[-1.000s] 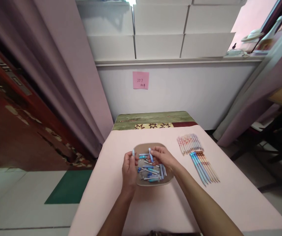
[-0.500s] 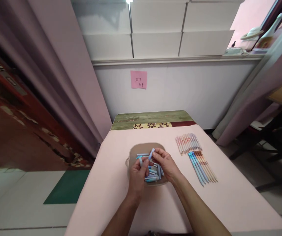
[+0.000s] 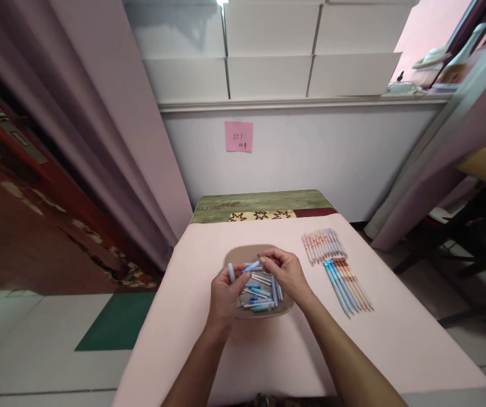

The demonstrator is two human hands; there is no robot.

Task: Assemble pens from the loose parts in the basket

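Observation:
Over the bin, my left hand (image 3: pixel 226 291) is closed around a pale blue pen part (image 3: pixel 231 273) that stands upright between its fingers. My right hand (image 3: pixel 285 273) pinches a brighter blue pen part (image 3: pixel 252 265), which slants down to the left and reaches the fingertips of my left hand. Beneath both hands is a beige plastic bin (image 3: pixel 285 310). Loose pen pieces lie in it: blue barrels (image 3: pixel 274 291) and thin white or silvery rods (image 3: pixel 261 278). My hands hide the bin's left side and part of its far right corner.
Right of the bin, a row of blue and beige pens (image 3: pixel 347 285) lies on the pink tabletop (image 3: pixel 175 333). Behind it is a row of pale patterned pens (image 3: pixel 323 246). A pink note (image 3: pixel 239 137) is stuck on the white wall beyond the table.
My left hand has shifted slightly left with the pale blue part. The blue part in my right hand has tipped from steep to a flatter slant, its lower end now at my left fingertips.

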